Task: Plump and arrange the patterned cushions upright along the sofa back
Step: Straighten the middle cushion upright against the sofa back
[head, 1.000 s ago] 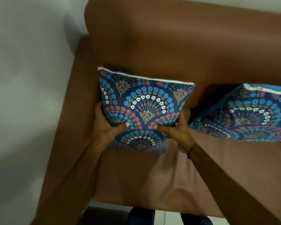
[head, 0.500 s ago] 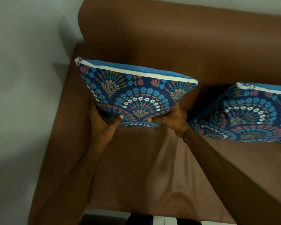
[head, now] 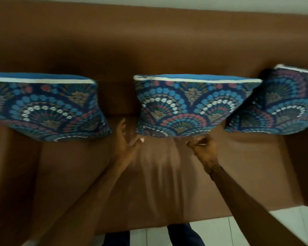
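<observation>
Three blue fan-patterned cushions stand upright against the brown sofa back [head: 149, 41]: the left cushion [head: 46, 107], the middle cushion [head: 185, 105] and the right cushion [head: 281, 103]. My left hand [head: 127, 141] reaches into the gap between the left and middle cushions, its fingers spread and its thumb by the middle cushion's lower left corner. My right hand [head: 203, 146] sits just under the middle cushion's bottom edge with curled fingers. Motion blur hides whether it grips the fabric.
The brown seat [head: 149, 183] stretches in front of the cushions. Sofa arms rise at the left [head: 11, 174] and the right [head: 306, 166]. White floor tiles [head: 256, 228] and my legs show below the seat's front edge.
Both hands let go of the left cushion, which now stands against the back. The view swung right, and my hands moved to the middle cushion's lower edge.
</observation>
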A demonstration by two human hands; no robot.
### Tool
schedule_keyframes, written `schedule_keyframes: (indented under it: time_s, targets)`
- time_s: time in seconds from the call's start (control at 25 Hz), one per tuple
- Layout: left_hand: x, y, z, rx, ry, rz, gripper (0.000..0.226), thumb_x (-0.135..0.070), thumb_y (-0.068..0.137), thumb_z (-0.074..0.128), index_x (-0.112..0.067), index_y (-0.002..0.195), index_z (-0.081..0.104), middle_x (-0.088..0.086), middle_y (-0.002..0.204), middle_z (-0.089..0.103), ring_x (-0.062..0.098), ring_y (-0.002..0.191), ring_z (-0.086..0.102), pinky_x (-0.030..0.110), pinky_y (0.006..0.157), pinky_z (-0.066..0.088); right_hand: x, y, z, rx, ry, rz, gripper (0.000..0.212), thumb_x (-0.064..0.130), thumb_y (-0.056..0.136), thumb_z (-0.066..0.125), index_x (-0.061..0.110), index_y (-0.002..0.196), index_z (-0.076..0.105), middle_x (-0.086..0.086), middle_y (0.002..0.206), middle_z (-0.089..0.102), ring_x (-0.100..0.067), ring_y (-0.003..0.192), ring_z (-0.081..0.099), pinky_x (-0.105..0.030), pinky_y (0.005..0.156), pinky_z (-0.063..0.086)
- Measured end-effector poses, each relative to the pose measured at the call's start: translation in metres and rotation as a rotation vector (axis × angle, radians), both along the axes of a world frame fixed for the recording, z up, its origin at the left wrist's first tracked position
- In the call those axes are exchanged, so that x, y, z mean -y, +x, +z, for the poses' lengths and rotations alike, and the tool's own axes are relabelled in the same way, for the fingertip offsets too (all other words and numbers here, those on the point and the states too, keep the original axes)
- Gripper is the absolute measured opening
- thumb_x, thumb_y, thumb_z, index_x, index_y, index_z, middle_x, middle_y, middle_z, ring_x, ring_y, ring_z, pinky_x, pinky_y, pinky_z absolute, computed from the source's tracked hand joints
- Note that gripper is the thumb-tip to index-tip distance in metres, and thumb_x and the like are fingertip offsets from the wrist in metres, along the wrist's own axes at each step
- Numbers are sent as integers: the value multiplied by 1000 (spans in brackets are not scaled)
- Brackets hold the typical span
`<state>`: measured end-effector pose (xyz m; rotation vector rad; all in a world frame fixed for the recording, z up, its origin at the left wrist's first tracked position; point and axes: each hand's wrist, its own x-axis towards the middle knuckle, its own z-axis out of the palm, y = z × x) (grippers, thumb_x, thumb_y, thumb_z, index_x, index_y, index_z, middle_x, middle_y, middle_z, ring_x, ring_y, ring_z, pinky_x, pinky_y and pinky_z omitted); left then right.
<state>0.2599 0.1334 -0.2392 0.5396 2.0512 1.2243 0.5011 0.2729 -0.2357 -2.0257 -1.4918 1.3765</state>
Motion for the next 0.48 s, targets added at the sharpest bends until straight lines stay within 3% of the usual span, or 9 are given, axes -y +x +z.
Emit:
schedule_keyframes:
  time_s: [0.08, 0.16, 0.24, 0.36, 0.48]
  targets:
    - [-38, 14, 11, -5, 30, -47, 118, -10, 65, 94, -20, 159, 24, 11, 155, 44, 28, 140, 47, 50, 115, 43, -45, 38, 19, -1, 28, -83, 62, 17, 75, 89, 15, 125, 52, -5, 117, 59, -28, 108, 63, -45, 95, 56]
    - [-70, 20, 22, -57, 41, -96, 122, -18, 65, 97, -22, 160, 20, 8, 160, 41, 17, 142, 42, 33, 115, 40, -88, 51, 37, -112, 45, 6, 94, 19, 71, 95, 21, 145, 37, -4, 141, 51, -25, 122, 54, -45, 102, 52]
    - [-92, 32, 29, -134, 20, -81, 111, -21, 70, 94, -14, 158, 27, 9, 157, 44, 15, 137, 42, 16, 105, 35, -113, 46, 53, -248, 22, 133, 96, 8, 70, 94, 31, 143, 34, -2, 141, 57, -27, 125, 58, -53, 104, 53]
    - [-101, 48, 23, -151, 4, 5, 105, -28, 72, 93, -10, 156, 32, 6, 151, 50, 23, 137, 48, 19, 111, 39, -126, 36, 53, -285, 109, 162, 84, -8, 71, 88, 26, 132, 41, 5, 117, 63, -18, 109, 65, -57, 101, 55]
    - [-96, 54, 6, -161, 47, -2, 104, -23, 73, 92, -8, 155, 30, -3, 144, 47, 13, 131, 48, -2, 98, 37, -120, 42, 43, -298, 152, 128, 85, 3, 71, 92, 22, 138, 44, 3, 128, 64, -21, 119, 65, -53, 102, 57]
